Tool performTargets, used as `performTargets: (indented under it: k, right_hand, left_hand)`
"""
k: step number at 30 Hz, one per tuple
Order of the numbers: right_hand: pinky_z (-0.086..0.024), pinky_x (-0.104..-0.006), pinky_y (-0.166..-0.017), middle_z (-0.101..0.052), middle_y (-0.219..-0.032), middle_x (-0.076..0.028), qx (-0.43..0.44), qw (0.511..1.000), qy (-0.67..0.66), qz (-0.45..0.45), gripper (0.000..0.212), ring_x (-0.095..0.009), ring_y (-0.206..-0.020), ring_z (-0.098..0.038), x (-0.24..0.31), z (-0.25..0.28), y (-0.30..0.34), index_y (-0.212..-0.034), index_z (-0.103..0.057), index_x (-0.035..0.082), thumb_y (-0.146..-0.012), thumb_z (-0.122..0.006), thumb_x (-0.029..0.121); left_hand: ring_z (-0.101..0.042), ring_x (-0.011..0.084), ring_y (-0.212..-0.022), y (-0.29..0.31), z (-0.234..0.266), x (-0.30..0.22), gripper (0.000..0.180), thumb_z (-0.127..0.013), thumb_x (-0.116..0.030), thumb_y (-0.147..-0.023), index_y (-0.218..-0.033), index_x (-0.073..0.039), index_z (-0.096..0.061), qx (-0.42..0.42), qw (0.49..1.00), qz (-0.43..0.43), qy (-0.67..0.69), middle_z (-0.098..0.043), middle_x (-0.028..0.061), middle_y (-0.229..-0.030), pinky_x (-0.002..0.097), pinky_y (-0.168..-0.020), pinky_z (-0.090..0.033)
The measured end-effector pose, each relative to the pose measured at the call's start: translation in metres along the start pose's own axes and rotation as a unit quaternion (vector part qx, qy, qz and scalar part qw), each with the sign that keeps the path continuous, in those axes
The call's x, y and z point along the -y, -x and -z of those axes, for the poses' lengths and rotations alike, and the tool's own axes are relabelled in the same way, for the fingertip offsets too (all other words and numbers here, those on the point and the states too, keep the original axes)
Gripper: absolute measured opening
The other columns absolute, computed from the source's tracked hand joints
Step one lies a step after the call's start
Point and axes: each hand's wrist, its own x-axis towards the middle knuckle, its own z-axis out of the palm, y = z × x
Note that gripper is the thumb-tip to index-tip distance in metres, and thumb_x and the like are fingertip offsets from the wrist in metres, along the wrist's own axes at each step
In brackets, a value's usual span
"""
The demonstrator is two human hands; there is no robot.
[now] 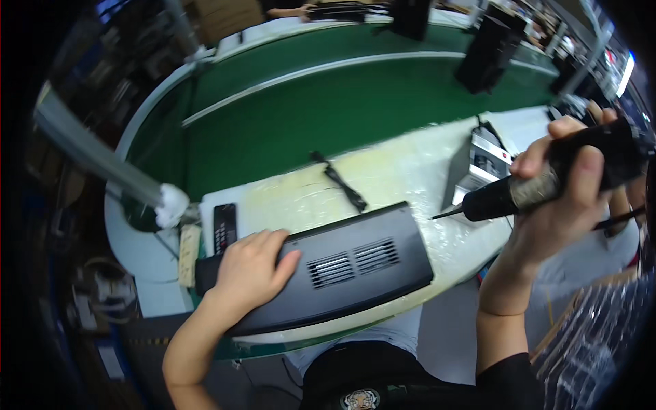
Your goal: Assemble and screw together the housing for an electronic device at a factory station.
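Note:
A long black casing (342,270) with two slotted vents in its upper face lies at a slant along the near edge of the bench. My left hand (253,266) rests flat on its left part, thumb apart from the fingers. Raised at the right, my right hand (567,181) is wrapped round a black electric screwdriver (492,199). Its thin bit points left, off the casing's right end and not touching it. Beyond the casing lies a bundled black cable (339,183). Past the left hand sits a black remote control (225,229) with small buttons.
A silver metal box (478,167) stands behind the screwdriver. Left of the remote are a pale power strip (188,256) and a grey post (102,147). The green conveyor (287,113) curves behind, carrying black speaker-like boxes (492,55). Clear plastic wrap (594,335) lies lower right.

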Motion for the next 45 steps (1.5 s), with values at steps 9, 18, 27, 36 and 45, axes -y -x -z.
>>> performTargets:
  k: [9,18,27,36,45]
  right_hand:
    - [-0.049,-0.0249,-0.053,-0.063,-0.098,-0.016,0.183,0.970,-0.156,-0.029,0.060,-0.014,-0.055,-0.058,0.026,-0.150,0.026,-0.143,-0.024,-0.003,-0.098,-0.048,0.027]
    - [-0.048,-0.0244,-0.053,-0.063,-0.094,-0.013,0.219,0.968,-0.123,-0.009,0.066,-0.013,-0.054,-0.056,0.011,-0.173,0.040,-0.144,-0.023,-0.007,-0.097,-0.053,0.029]
    - [-0.051,-0.0277,-0.050,-0.060,-0.093,-0.016,0.248,0.961,-0.103,-0.068,0.068,-0.015,-0.053,-0.056,0.020,-0.169,0.035,-0.143,-0.019,-0.010,-0.096,-0.051,0.027]
    - [-0.049,-0.0232,-0.056,-0.058,-0.092,-0.012,0.276,0.954,-0.121,-0.011,0.078,-0.012,-0.059,-0.059,-0.002,-0.172,0.058,-0.148,-0.011,-0.003,-0.095,-0.057,0.030]
    - [-0.050,-0.0240,-0.056,-0.058,-0.093,-0.012,0.283,0.947,-0.153,-0.021,0.080,-0.013,-0.061,-0.059,-0.002,-0.173,0.066,-0.149,-0.012,-0.001,-0.093,-0.061,0.027]
  left_hand:
    - [-0.066,0.0316,-0.072,0.009,-0.001,0.009,0.033,-0.062,-0.035,-0.090,-0.089,-0.002,-0.062,-0.023,0.999,-0.031,0.011,-0.064,0.0138,-0.077,0.0402,-0.065,-0.053]
    - [-0.066,0.0300,-0.070,0.008,-0.004,0.013,0.036,-0.060,-0.037,-0.091,-0.087,-0.001,-0.063,-0.027,0.999,-0.028,0.009,-0.063,0.0130,-0.072,0.0389,-0.064,-0.054]
    - [-0.067,0.0313,-0.075,0.007,-0.001,0.016,0.033,-0.064,-0.035,-0.088,-0.098,-0.003,-0.065,0.013,1.000,-0.006,0.024,-0.066,0.0143,-0.083,0.0389,-0.067,-0.054]
    - [-0.066,0.0282,-0.065,0.010,-0.012,0.019,0.035,-0.065,-0.036,-0.087,-0.084,-0.001,-0.061,-0.043,0.998,-0.036,0.030,-0.062,0.0118,-0.070,0.0366,-0.059,-0.053]
    - [-0.065,0.0284,-0.064,0.011,-0.014,0.020,0.033,-0.066,-0.034,-0.087,-0.087,-0.001,-0.062,-0.067,0.996,-0.055,0.035,-0.062,0.0119,-0.070,0.0366,-0.060,-0.053]
